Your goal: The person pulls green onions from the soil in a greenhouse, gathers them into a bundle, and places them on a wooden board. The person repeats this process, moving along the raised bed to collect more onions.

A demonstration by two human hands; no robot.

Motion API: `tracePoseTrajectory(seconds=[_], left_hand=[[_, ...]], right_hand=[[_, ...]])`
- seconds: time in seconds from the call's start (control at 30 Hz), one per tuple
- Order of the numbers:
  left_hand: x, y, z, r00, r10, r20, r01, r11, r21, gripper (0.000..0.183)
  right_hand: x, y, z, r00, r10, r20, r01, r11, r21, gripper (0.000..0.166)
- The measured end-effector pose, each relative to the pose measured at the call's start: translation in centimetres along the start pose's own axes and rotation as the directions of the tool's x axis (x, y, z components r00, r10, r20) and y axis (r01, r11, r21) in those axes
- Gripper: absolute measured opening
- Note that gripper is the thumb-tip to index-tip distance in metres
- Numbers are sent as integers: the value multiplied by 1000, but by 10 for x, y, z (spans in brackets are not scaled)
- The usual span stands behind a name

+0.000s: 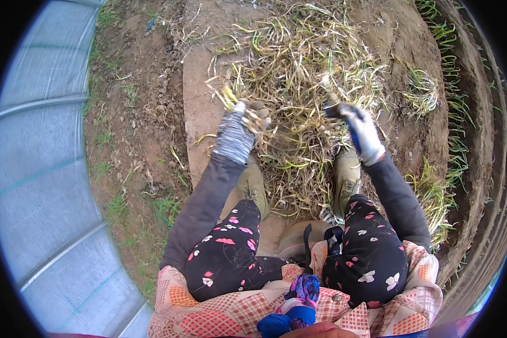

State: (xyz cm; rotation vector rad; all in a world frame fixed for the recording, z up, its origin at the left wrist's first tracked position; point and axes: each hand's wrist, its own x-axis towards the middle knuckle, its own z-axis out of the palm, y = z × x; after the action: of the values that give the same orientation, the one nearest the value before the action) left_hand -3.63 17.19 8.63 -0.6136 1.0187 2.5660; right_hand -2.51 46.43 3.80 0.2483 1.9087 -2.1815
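Observation:
My left hand [236, 131], in a grey streaked glove, grips a small bunch of onion-like plants [229, 98]. Yellow-green stalks stick out past the thumb, and withered brownish parts hang on the right side. My right hand [361, 129] wears a white glove with dark blue coating, its fingers curled and blurred by motion. At those fingertips is a pale, blurred scrap of plant [330, 88]; whether the fingers hold it is unclear. Beneath and beyond both hands spreads a loose heap of dry and green plant trimmings [298, 97].
My olive boots [253, 188] flank the heap's near end. A round seat [293, 238] shows between my legs. Small green bunches [422, 91] lie on the right, beside a row of growing plants [454, 114]. Plastic sheeting [46, 148] on ribs walls the left, past weedy soil [131, 126].

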Motion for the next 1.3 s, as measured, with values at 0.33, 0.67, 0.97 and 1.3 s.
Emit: tracePoseTrajectory(seconds=[0.33, 0.67, 0.97, 1.3], left_hand=[[-3, -11, -2, 988, -156, 14, 151, 971, 186, 23], [-5, -12, -14, 976, -215, -40, 218, 961, 170, 24], [-5, -15, 3, 974, -210, -89, 224, 956, 190, 25], [1, -12, -12, 977, -195, -83, 208, 960, 188, 22]], right_hand=[[-1, 11, 2, 968, 65, 241, 211, 305, -929, 46], [6, 8, -33, 910, 240, 337, -119, 932, -342, 25], [49, -28, 0, 908, -239, 345, 397, 218, -892, 49], [89, -19, 16, 828, 420, 372, 418, -19, -908, 58]])
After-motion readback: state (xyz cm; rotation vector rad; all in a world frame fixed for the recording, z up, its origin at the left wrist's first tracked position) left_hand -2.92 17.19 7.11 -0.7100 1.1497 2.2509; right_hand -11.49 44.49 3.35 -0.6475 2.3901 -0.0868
